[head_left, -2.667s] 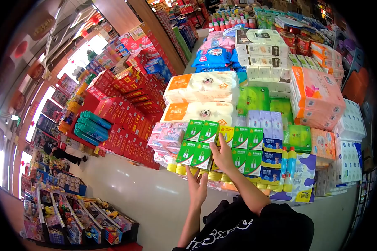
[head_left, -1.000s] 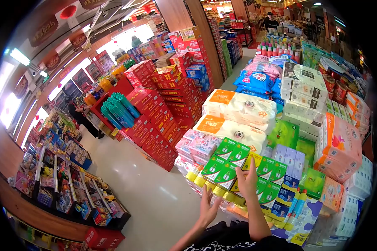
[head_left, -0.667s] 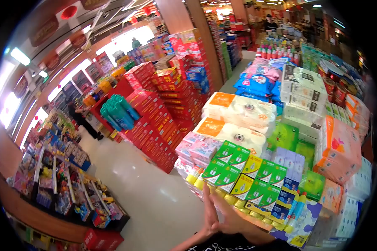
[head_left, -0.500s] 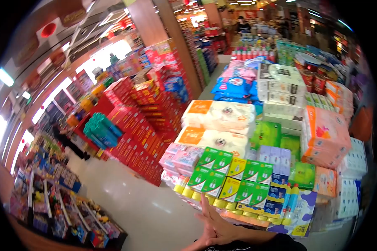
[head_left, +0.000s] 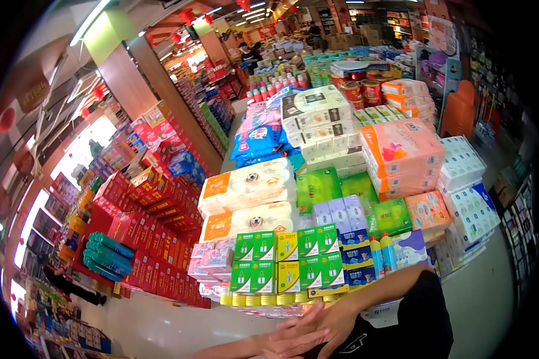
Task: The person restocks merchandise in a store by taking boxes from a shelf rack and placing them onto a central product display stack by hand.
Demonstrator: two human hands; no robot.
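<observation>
"How do the two grips stand?"

"The left grip [head_left: 288, 343] and the right grip [head_left: 338, 324] lie against each other at the bottom of the view. The fingers of both are loosely extended and cross over one another. They touch only each other, and are not closed around any of the goods."

"Which materials are around them?"

"On the right side there is a bare forearm, and then the soft cloth of a black shirt [head_left: 425, 314]. Just beyond the grips comes a row of yellow caps [head_left: 268, 298], round and short."

"And where are the boxes?"

"The green boxes [head_left: 309, 273] and the yellow boxes [head_left: 287, 276] stand beyond the grips, above the caps in the view, and apart from the fingers."

"How do they look?"

"They have flat faces and straight edges, and are set neatly in two rows. In each row one yellow box is in the middle, with two green ones on each side. On the fronts is printed a small bottle-like device."

"What is farther out?"

"To the right are dark blue boxes [head_left: 357, 256] and slim light-blue cans [head_left: 388, 254]; to the left, pink packs [head_left: 214, 257]. Behind lie plump white packs [head_left: 251, 184], wrapped in shiny film and printed with a dog. Well apart on the left, red cartons [head_left: 156, 257] are stacked over a glossy floor [head_left: 161, 326]."
</observation>
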